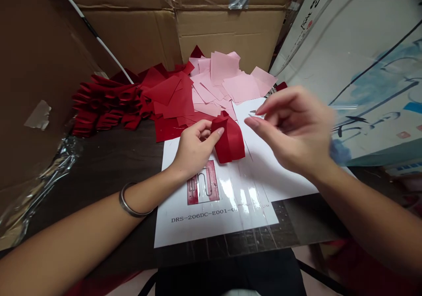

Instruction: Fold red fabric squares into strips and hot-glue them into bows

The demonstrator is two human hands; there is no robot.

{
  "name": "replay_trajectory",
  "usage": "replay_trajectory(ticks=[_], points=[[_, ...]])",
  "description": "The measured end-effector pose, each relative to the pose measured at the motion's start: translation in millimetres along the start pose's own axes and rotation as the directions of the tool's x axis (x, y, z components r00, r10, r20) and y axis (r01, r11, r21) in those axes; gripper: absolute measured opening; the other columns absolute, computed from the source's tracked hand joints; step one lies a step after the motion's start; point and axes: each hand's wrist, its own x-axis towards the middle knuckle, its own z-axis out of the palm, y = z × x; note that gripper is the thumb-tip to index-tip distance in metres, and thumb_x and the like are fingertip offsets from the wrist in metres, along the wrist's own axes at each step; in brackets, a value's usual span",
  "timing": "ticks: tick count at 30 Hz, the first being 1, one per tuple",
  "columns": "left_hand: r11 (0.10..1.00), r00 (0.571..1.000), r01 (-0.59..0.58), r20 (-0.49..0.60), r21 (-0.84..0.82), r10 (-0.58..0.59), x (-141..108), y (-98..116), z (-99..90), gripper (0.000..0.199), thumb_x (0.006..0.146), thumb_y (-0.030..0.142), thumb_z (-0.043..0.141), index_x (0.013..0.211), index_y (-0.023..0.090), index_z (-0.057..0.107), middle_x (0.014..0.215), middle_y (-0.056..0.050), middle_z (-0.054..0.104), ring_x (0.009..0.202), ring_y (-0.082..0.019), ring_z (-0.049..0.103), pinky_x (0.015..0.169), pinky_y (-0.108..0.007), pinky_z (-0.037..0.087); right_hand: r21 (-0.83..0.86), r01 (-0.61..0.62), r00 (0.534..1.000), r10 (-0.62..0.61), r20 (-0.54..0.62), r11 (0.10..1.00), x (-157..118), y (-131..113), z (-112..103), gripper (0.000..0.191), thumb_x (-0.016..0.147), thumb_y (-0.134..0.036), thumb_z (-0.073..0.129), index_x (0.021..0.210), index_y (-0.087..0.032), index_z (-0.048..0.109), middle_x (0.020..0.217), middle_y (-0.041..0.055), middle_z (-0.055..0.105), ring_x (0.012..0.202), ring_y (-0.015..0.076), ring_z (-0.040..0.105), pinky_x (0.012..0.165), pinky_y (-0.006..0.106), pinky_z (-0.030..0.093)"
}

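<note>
My left hand (198, 145) pinches a folded piece of dark red fabric (231, 142) between thumb and fingers, above a printed white sheet. To the right, my right hand (293, 133) is raised and a little blurred. Its thumb and index fingertips come close together, and a tiny dark pointed thing shows beside them, too small to name. A gap separates these fingertips from the red fabric. Under the left wrist, the printed sheet (211, 230) shows a red line drawing and a code.
Behind my hands lie loose red pieces (171, 96) and pink pieces (242, 87). Folded red pieces (105, 104) are bunched at left. Small metal bits (272, 90) sit behind my right hand. Cardboard (227, 36) walls the back; a painted white panel (372, 76) leans at right.
</note>
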Motion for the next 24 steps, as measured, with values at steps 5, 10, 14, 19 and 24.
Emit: replay_trajectory(ticks=[5,10,14,19,24], points=[[0.999,0.999,-0.022,0.024,-0.023,0.022,0.1,-2.3,0.0,0.01,0.087,0.025,0.064,0.09,0.016,0.065,0.084,-0.003,0.071,0.075,-0.013,0.066,0.066,-0.021,0.052,-0.138,-0.052,0.998,0.046,-0.044,0.989,24.8,42.1,9.7,0.038,0.08,-0.053,0.068,0.065,-0.022,0.053,0.062,-0.0015,0.05,0.056,0.0117,0.044,0.052,0.03,0.033],[0.999,0.999,-0.045,0.022,-0.026,0.045,-1.1,-4.2,-0.6,0.013,0.087,0.028,0.065,0.092,0.016,0.066,0.082,-0.003,0.07,0.075,-0.012,0.065,0.067,-0.02,0.052,0.167,-0.308,0.933,0.264,0.243,0.936,18.3,47.5,14.4,0.033,0.078,-0.05,0.07,0.094,-0.022,0.063,0.081,0.0015,0.062,0.074,0.0147,0.058,0.059,0.029,0.044],[0.999,1.0,-0.019,0.01,-0.032,0.02,-1.1,-1.9,-0.8,0.015,0.088,0.031,0.064,0.092,0.017,0.066,0.08,-0.002,0.069,0.073,-0.013,0.064,0.067,-0.022,0.053,0.339,-0.368,0.904,0.248,0.348,0.866,12.6,45.0,21.0,0.022,0.078,-0.039,0.073,0.083,-0.021,0.062,0.08,0.0002,0.065,0.066,0.0121,0.059,0.058,0.028,0.048],[0.994,1.0,-0.011,0.007,-0.105,0.012,-0.6,1.2,-0.8,0.031,0.094,0.047,0.051,0.093,0.019,0.064,0.081,-0.003,0.067,0.076,-0.015,0.064,0.069,-0.025,0.053,0.352,-0.26,0.962,0.208,0.178,0.899,11.4,52.0,23.8,0.016,0.079,-0.034,0.073,0.082,-0.022,0.063,0.076,-0.0013,0.063,0.067,0.013,0.061,0.063,0.03,0.051],[0.984,1.0,0.02,0.007,-0.177,-0.019,-1.8,-0.2,-2.6,0.046,0.093,0.059,0.043,0.076,0.019,0.059,0.071,-0.004,0.06,0.07,-0.016,0.06,0.062,-0.027,0.05,0.344,-0.261,0.965,0.231,0.126,0.902,14.3,56.2,20.7,0.014,0.081,-0.035,0.07,0.081,-0.023,0.065,0.071,-0.0003,0.062,0.069,0.0151,0.061,0.063,0.031,0.051]])
